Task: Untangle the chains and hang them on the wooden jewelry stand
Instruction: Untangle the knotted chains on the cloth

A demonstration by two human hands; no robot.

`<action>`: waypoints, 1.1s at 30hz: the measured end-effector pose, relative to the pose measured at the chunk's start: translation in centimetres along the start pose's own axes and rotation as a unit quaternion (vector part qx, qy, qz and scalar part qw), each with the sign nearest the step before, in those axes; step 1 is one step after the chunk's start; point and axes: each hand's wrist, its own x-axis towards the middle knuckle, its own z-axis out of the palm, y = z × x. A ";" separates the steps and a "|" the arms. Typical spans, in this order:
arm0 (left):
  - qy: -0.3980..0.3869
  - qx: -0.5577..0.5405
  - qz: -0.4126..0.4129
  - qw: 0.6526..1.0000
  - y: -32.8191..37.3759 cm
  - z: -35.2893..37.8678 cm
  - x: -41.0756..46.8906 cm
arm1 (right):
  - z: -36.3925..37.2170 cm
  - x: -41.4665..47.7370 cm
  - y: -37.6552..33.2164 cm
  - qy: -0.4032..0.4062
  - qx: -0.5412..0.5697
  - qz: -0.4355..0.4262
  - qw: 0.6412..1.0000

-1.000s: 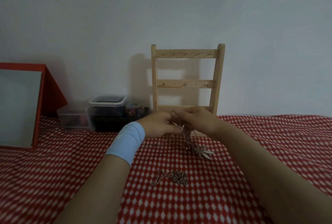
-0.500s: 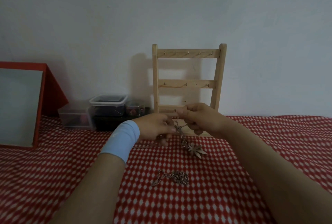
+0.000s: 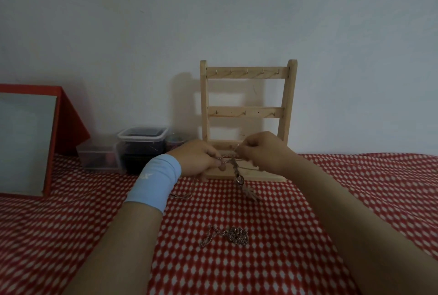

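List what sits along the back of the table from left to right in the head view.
red-framed mirror → clear low box → lidded dark container → wooden jewelry stand

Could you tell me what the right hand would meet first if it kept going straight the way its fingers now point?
The right hand points leftward, so it would probably meet the left hand first; both pinch the same pendant chain with only a short stretch between them. Depth is hard to judge in this single view.
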 end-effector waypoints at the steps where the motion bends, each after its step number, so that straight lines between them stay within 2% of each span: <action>1: 0.002 -0.017 -0.009 1.000 0.0 0.0 0.0 | 0.0 -0.1 -0.2 -0.009 0.026 0.014 1.000; 3: 0.011 -0.027 -0.018 0.999 -0.1 0.0 0.1 | -0.3 -0.3 -0.4 -0.028 0.035 0.041 0.998; 7: 0.006 -0.004 0.002 1.000 -0.4 0.2 0.0 | -0.9 -0.3 -0.4 -0.065 -0.085 0.048 0.993; 9: 0.000 0.007 0.001 1.000 -0.5 0.3 0.1 | -0.9 -0.2 -0.2 -0.052 -0.109 0.036 0.992; 12: -0.011 0.013 -0.008 1.000 -0.6 0.2 0.2 | -0.7 -0.1 -0.1 -0.027 -0.101 0.024 0.994; 15: -0.035 0.054 -0.049 0.997 -1.2 -0.1 0.0 | 0.2 -0.1 0.2 -0.037 -0.038 -0.010 0.999; 19: -0.066 0.091 -0.104 0.988 -2.3 0.0 -0.1 | 1.8 -0.5 0.4 -0.027 -0.080 -0.062 0.994; 24: -0.067 0.023 -0.091 0.993 -2.4 0.1 0.0 | 3.8 -0.4 0.9 -0.168 -0.155 -0.032 0.973; 27: -0.064 0.011 -0.080 0.995 -2.4 0.1 0.1 | 4.4 -0.1 1.7 -0.168 -0.187 -0.039 0.967; 33: -0.023 0.054 -0.066 0.996 -2.5 0.3 0.3 | 4.5 -0.1 1.8 -0.212 -0.141 -0.059 0.965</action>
